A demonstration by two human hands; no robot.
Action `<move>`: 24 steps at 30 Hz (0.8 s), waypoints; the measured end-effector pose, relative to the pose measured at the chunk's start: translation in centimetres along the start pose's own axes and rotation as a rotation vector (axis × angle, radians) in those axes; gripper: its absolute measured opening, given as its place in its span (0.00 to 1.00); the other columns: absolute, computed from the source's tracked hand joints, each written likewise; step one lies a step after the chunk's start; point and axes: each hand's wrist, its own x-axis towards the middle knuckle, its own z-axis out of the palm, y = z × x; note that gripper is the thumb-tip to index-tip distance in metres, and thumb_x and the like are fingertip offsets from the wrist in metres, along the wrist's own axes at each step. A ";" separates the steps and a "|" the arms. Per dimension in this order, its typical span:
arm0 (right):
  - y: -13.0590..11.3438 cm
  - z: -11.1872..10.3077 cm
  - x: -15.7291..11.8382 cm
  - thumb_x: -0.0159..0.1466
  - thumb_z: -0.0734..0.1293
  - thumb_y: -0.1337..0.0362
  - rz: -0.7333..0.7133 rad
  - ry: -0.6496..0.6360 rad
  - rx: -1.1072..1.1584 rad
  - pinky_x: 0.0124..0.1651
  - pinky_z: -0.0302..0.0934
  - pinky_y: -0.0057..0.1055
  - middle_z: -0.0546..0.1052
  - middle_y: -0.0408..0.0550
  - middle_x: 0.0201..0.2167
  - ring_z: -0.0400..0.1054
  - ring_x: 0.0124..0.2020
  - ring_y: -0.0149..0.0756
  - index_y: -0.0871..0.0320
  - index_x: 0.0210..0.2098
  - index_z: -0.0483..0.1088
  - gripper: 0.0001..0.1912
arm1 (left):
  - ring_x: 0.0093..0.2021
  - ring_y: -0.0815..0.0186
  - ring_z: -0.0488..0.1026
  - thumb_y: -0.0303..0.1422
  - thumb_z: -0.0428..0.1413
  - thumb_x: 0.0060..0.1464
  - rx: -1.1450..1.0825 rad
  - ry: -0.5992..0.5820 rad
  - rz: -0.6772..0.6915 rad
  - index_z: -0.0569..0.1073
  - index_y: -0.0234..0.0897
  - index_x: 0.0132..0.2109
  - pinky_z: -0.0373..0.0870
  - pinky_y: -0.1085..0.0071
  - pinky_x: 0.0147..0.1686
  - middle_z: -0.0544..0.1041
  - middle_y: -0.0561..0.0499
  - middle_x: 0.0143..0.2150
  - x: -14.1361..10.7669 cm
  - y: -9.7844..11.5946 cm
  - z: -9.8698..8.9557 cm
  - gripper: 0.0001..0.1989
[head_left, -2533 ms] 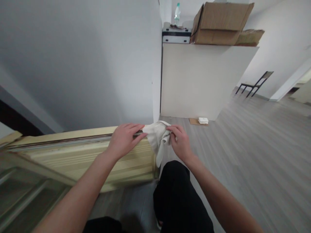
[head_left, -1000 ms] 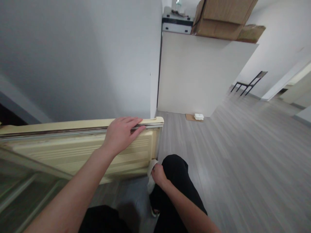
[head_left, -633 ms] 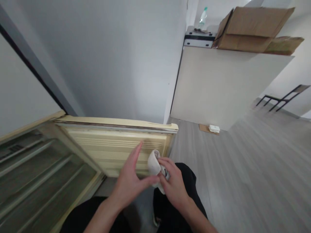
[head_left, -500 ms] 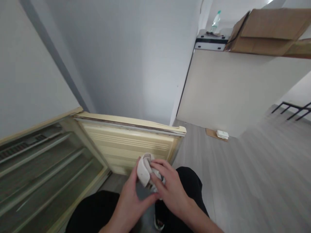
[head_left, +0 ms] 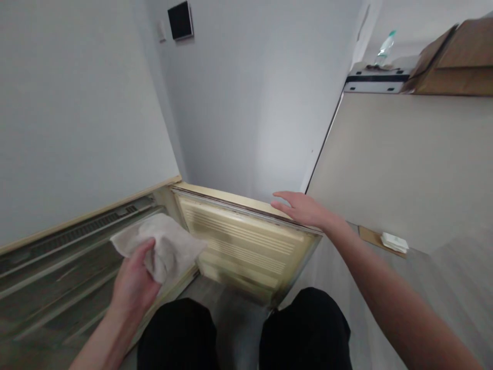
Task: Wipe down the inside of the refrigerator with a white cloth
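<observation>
A white cloth (head_left: 169, 246) is bunched in my left hand (head_left: 136, 282), its thumb pressed on top and the loose edges spread out. The hand is in front of the open fridge-like cabinet (head_left: 169, 200), whose shelves (head_left: 77, 267) show on the left. My right hand (head_left: 298, 205) is at the top edge of the cream cabinet door (head_left: 239, 236), fingers stretched out and nothing in them. Whether its palm rests on the edge I cannot tell. The door stands swung open, with ridged panels on its inner face.
My knees (head_left: 304, 329) are close below the door. To the right, a white packet (head_left: 395, 241) lies on a piece of cardboard (head_left: 372, 235) on the grey floor. Higher up are a cardboard box (head_left: 458, 56) and a plastic bottle (head_left: 385, 49). A dark square panel (head_left: 180, 21) hangs on the wall.
Both hands were together on the bunched cloth. Now my left hand has carried it left toward the cabinet, partly unfolded, while my right hand let go and moved up to the door's top edge.
</observation>
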 end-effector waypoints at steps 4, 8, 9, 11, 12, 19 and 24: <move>2.7 1.7 2.7 0.74 0.49 0.41 0.025 -0.316 0.206 0.68 0.59 0.45 0.73 0.51 0.63 0.69 0.62 0.47 0.55 0.60 0.73 0.35 | 0.46 0.56 0.79 0.36 0.56 0.57 0.415 0.000 0.411 0.73 0.35 0.55 0.77 0.59 0.49 0.79 0.43 0.53 6.3 -0.9 3.1 0.20; 3.1 2.8 2.5 0.72 0.49 0.37 0.043 -0.243 0.263 0.66 0.60 0.46 0.76 0.52 0.60 0.71 0.60 0.49 0.55 0.58 0.75 0.38 | 0.54 0.46 0.73 0.40 0.56 0.59 0.721 -0.013 0.598 0.75 0.30 0.51 0.68 0.47 0.59 0.77 0.37 0.51 10.7 -1.7 4.7 0.20; 3.0 2.8 2.4 0.72 0.50 0.37 0.045 -0.240 0.272 0.65 0.60 0.46 0.76 0.52 0.59 0.71 0.59 0.49 0.55 0.57 0.76 0.37 | 0.55 0.44 0.72 0.40 0.54 0.60 0.803 -0.038 0.666 0.75 0.30 0.51 0.67 0.46 0.60 0.76 0.36 0.52 11.3 -1.8 4.8 0.19; 2.8 2.7 2.3 0.72 0.51 0.37 0.054 -0.241 0.288 0.64 0.61 0.47 0.78 0.52 0.57 0.72 0.57 0.49 0.54 0.55 0.77 0.36 | 0.59 0.42 0.69 0.38 0.51 0.62 0.940 -0.096 0.825 0.74 0.28 0.50 0.64 0.45 0.61 0.74 0.35 0.54 11.7 -2.2 4.7 0.18; 2.6 2.7 2.3 0.72 0.52 0.37 0.060 -0.240 0.295 0.63 0.62 0.47 0.79 0.52 0.56 0.72 0.56 0.50 0.54 0.53 0.78 0.35 | 0.60 0.42 0.69 0.36 0.51 0.61 0.984 -0.133 0.895 0.75 0.29 0.50 0.63 0.45 0.62 0.74 0.35 0.55 11.5 -2.5 4.8 0.17; 2.6 2.6 2.2 0.72 0.50 0.36 0.081 -0.256 0.309 0.68 0.58 0.47 0.75 0.51 0.62 0.69 0.61 0.50 0.55 0.59 0.75 0.38 | 0.56 0.55 0.72 0.23 0.51 0.59 1.027 -0.632 1.415 0.76 0.33 0.52 0.68 0.60 0.60 0.78 0.40 0.53 1.7 -7.4 9.6 0.17; 2.6 2.3 2.0 0.74 0.47 0.38 0.061 -0.280 0.294 0.71 0.55 0.45 0.71 0.52 0.65 0.66 0.65 0.47 0.58 0.63 0.71 0.40 | 0.52 0.55 0.74 0.24 0.52 0.60 1.046 -0.686 1.558 0.78 0.33 0.51 0.71 0.61 0.57 0.79 0.40 0.51 1.7 -7.4 9.8 0.15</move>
